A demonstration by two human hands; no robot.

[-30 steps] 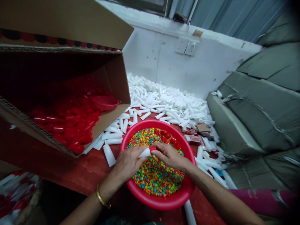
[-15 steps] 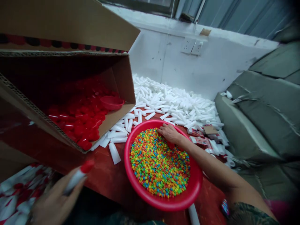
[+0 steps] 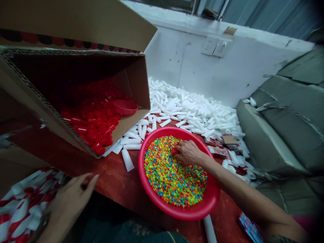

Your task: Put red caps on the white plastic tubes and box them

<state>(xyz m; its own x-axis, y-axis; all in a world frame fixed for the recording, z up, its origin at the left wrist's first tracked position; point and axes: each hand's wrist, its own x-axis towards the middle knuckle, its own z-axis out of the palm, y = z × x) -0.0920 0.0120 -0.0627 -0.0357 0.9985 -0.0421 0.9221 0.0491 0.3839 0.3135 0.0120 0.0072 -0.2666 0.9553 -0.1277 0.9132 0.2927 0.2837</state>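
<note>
At far left, my left grip (image 3: 72,199) is open and empty, near a heap of red-capped white tubes (image 3: 22,206). Beyond the counter (image 3: 121,189) and the tilted cardboard box (image 3: 76,77) of loose red caps (image 3: 91,125), my right grip (image 3: 188,152) is clenched on a single red cap (image 3: 174,152), down among coloured granules (image 3: 174,175) in a red basin (image 3: 192,213).

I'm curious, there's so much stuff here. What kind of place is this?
Probably a small workshop where things are packed by hand. A big heap of white tubes lies by the wall, a box holds lots of red caps, and a red basin is full of colored bits.
</note>
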